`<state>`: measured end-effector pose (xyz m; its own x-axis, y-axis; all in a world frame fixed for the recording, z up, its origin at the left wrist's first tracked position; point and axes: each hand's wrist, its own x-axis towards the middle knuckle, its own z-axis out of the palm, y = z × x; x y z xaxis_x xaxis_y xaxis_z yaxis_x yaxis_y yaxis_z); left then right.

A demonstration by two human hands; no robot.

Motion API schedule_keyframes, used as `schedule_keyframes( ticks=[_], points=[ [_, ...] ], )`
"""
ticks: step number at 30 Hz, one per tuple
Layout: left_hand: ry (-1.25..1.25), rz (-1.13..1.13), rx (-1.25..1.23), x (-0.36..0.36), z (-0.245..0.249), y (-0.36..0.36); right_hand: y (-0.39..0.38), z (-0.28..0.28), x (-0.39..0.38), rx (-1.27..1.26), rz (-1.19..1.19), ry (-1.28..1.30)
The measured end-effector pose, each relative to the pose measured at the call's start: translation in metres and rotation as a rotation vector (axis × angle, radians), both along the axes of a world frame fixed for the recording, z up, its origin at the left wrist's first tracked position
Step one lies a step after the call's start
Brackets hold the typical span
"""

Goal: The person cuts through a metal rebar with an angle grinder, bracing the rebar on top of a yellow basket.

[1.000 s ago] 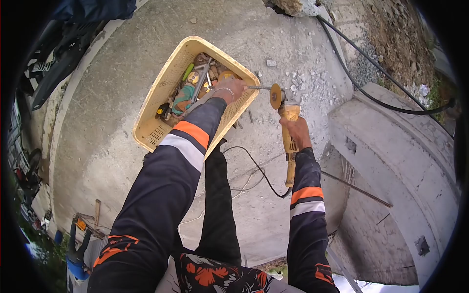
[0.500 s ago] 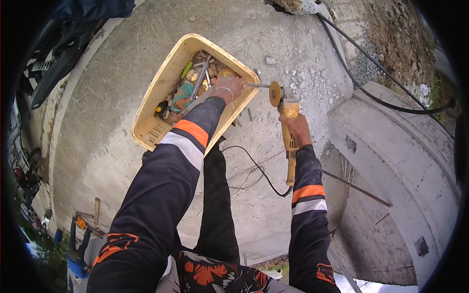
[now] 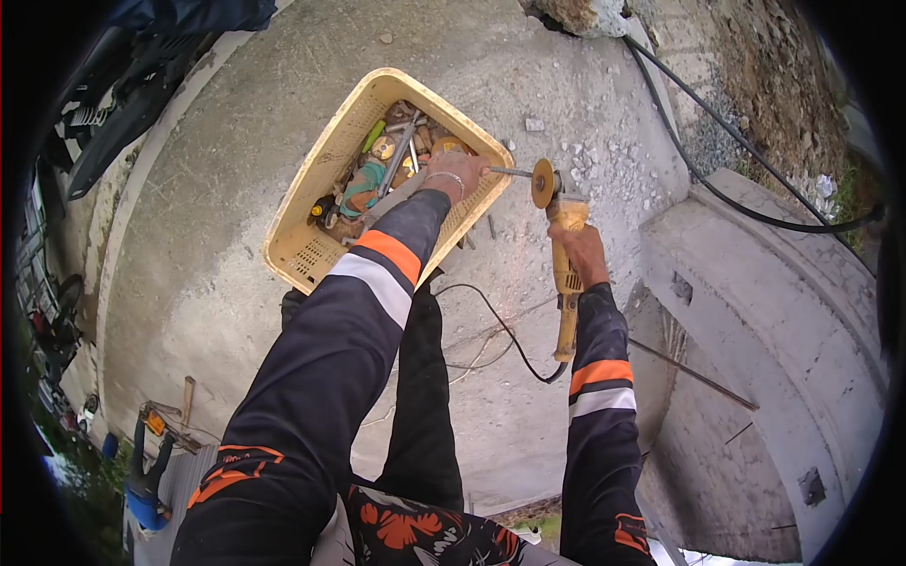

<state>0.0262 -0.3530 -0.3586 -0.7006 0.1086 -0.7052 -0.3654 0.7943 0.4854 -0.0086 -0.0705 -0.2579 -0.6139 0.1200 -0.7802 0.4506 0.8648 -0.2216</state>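
Note:
My right hand (image 3: 582, 253) is wrapped around the body of a yellow angle grinder (image 3: 567, 274), its cord trailing from the lower end. The grinder's round cutting disc (image 3: 544, 183) meets the end of a ribbed steel bar (image 3: 511, 172); whether they touch is hard to tell. My left hand (image 3: 457, 176) grips that bar at the rim of a yellow plastic crate (image 3: 300, 193). Inside the crate lie a teal-and-brown cloth or glove (image 3: 363, 187), metal tools, a green-handled item (image 3: 374, 136) and several discs, partly hidden by my left arm.
A black cord (image 3: 500, 321) runs across the concrete near my leg. Broken concrete bits (image 3: 595, 156) lie beyond the grinder. At right stand a curved concrete piece (image 3: 755, 264) and a thick black cable (image 3: 746, 219). Another person (image 3: 146, 491) is far off at lower left.
The view has shifted a little, so the crate and both hands appear slightly to the right. My hands keep their grip on the bar and the grinder. A faint reddish streak shows below the disc.

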Motion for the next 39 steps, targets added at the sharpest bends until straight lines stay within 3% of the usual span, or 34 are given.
schedule_keyframes(
  ticks=[39],
  points=[
    [0.113, 0.018, -0.046, 0.011, -0.003, 0.003, -0.005, 0.001, -0.003, 0.052, -0.051, -0.085]
  ],
)
